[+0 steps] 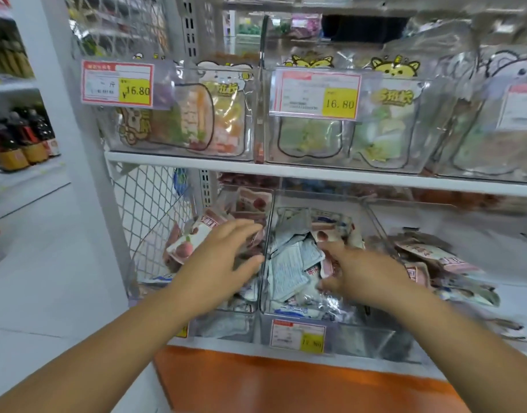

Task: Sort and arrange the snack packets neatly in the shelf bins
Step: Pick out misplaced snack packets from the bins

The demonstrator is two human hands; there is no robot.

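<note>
On the lower shelf stand three clear bins side by side. My left hand [223, 257] reaches over the left bin [226, 326], fingers stretched out and resting on a heap of pink-and-white snack packets [190, 238]. My right hand [366, 272] is inside the middle bin [363, 338], which holds mostly pale blue-and-white packets [292, 263]. Its thumb and curled fingers pinch a pink packet [329, 267] lying among the blue ones. Another pink packet [326, 232] sits further back in that bin. The right bin [378, 228] holds more pink packets [429, 254], blurred.
The upper shelf [286, 169] carries clear bins of larger snack bags with 16.80 price tags [316, 93]. A white wire mesh panel [149, 204] closes the shelf's left side. An orange base [286, 383] runs below. Dark bottles [20, 138] stand on a shelf at the far left.
</note>
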